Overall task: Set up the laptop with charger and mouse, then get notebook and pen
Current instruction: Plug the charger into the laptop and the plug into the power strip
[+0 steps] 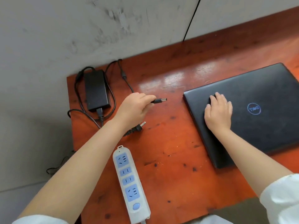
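A closed black laptop (262, 101) with a blue round logo lies on the right of the red-brown table (169, 151). My right hand (218, 110) rests flat on its lid near the left edge, fingers spread. My left hand (134, 107) pinches the charger's barrel plug (159, 100), which points right toward the laptop and is still a gap away from it. The black charger brick (96, 89) lies at the table's far left corner with its cable looped around it. The charger's wall plug (137, 126) lies on the table under my left wrist.
A white power strip (129, 183) with blue sockets lies at the front, left of centre. A grey wall runs behind the table, and a thin black cable (191, 20) hangs down it. The table's left edge is just beyond the charger brick.
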`<action>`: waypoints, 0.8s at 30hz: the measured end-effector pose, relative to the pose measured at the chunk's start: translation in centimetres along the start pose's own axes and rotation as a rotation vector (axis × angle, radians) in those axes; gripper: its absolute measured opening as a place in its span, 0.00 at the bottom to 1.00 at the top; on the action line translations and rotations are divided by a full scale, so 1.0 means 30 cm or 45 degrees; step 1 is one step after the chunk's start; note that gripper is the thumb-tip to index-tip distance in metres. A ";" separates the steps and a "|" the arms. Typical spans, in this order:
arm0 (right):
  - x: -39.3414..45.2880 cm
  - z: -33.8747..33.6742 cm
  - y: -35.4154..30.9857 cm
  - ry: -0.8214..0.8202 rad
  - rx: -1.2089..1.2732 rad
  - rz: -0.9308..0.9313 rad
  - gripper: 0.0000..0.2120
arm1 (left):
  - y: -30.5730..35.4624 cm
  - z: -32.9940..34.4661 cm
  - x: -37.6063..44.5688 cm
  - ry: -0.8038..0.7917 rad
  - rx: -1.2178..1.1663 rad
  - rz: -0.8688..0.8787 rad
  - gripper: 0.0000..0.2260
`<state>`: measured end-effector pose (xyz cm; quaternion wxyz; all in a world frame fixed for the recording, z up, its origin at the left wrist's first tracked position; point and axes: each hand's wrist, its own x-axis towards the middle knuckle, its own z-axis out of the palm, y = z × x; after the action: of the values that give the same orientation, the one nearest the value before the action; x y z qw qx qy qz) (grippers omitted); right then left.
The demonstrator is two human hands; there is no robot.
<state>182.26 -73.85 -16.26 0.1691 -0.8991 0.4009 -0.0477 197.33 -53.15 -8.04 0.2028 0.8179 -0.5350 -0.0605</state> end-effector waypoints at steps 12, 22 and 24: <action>0.020 0.025 0.026 -0.008 0.080 -0.012 0.17 | 0.091 0.220 0.146 -0.355 -0.383 -0.744 0.10; 0.015 0.022 0.023 0.000 0.046 -0.058 0.17 | 0.206 0.091 0.000 0.051 -0.544 -0.792 0.10; 0.013 0.018 0.019 -0.005 0.048 -0.062 0.17 | 0.254 0.046 -0.059 0.111 -0.743 -0.801 0.12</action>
<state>182.24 -74.36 -16.99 0.1856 -0.9053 0.3778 -0.0575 189.66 -54.57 -6.49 0.4198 0.8513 -0.2110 -0.2336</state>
